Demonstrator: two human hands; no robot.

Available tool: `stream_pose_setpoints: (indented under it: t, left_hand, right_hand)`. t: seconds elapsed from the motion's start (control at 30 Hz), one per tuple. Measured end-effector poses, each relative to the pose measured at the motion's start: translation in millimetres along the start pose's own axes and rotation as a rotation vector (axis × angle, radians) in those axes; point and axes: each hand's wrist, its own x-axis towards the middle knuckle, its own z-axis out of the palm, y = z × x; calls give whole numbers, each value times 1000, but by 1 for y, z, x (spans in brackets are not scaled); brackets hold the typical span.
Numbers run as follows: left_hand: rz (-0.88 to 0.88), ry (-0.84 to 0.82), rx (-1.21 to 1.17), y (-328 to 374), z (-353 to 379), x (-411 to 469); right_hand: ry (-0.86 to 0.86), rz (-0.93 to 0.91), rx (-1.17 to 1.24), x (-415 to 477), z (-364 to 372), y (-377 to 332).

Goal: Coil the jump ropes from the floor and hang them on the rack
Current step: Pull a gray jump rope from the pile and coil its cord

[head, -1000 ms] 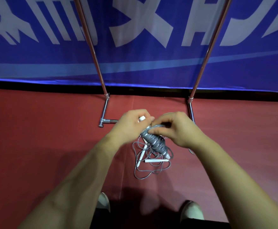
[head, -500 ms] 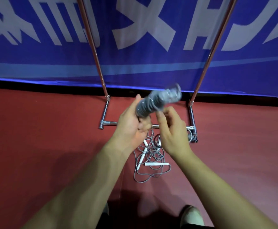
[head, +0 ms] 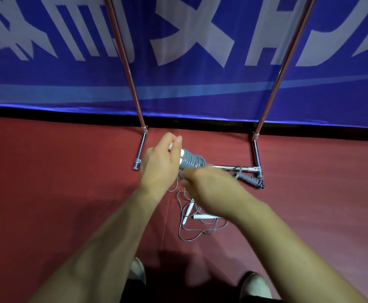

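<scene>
Nearest me, two pale rounded shoe toes (head: 138,271) stand apart on the matt red sports floor (head: 58,193), planted either side of the work. Just beyond them the loose grey jump rope (head: 202,226) lies in slack, overlapping loops. Its thin, smooth cord is limp enough to tangle. Its two slim white plastic handles (head: 202,216) rest among the loops, partly under the right forearm. I judge it lies there because only one rope can be wound at a time.

Above it the right grip (head: 211,189) is blurred, with its fingers pointing towards the bundle. I cannot tell whether it pinches cord or hangs loose. The left grip (head: 160,162) is wrapped round the coiled grey jump rope (head: 191,161). This is a tight, ribbed spool of turns round white handle ends that poke out by the thumb. Holding it at one end leaves the other end free, which I take to be for the other hand to lay or tuck the tail.

Further off, a second wound grey rope bundle (head: 249,180) lies on the floor just beside the foot of the chrome tube rack (head: 233,168), not hung. The rack's polished uprights rise in front of a blue fabric banner (head: 200,95) with large white lettering.
</scene>
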Motion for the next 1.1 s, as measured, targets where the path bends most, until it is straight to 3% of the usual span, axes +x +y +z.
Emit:
stream_pose_setpoints:
  t: [0.07, 0.13, 0.2, 0.4, 0.53, 0.67, 0.77, 0.83, 0.93, 1.03, 1.1]
  left_hand:
    - [32, -259, 111, -2, 1, 0]
    - [79, -492, 99, 2, 1, 0]
    - [99, -582, -30, 8, 2, -1]
    - [-105, -536, -571, 30, 6, -4]
    - [-386, -454, -934, 41, 6, -4]
    - [-561, -180, -1125, 52, 12, -3]
    - [-666, 69, -998, 43, 23, 4]
    - [-619, 199, -796, 29, 27, 7]
    - [-399, 252, -433, 20, 21, 4]
    - [-150, 246, -243, 16, 11, -4]
    - [-14, 229, -135, 12, 10, -5]
  right_hand:
    - [69, -30, -34, -5, -19, 15]
    - [107, -14, 100, -11, -30, 28]
    - [143, 20, 294, -15, -29, 43]
    - [251, 90, 634, -18, -21, 67]
    - [261, 147, 818, -12, -13, 66]
    - [204, 241, 784, -5, -1, 46]
    - [133, 361, 807, 4, 11, 22]
    - [50, 377, 881, 7, 20, 8]
    - [-44, 362, 973, 9, 31, -7]
    - [-14, 354, 1007, 12, 29, -13]
    - [14, 381, 1213, 11, 23, -11]
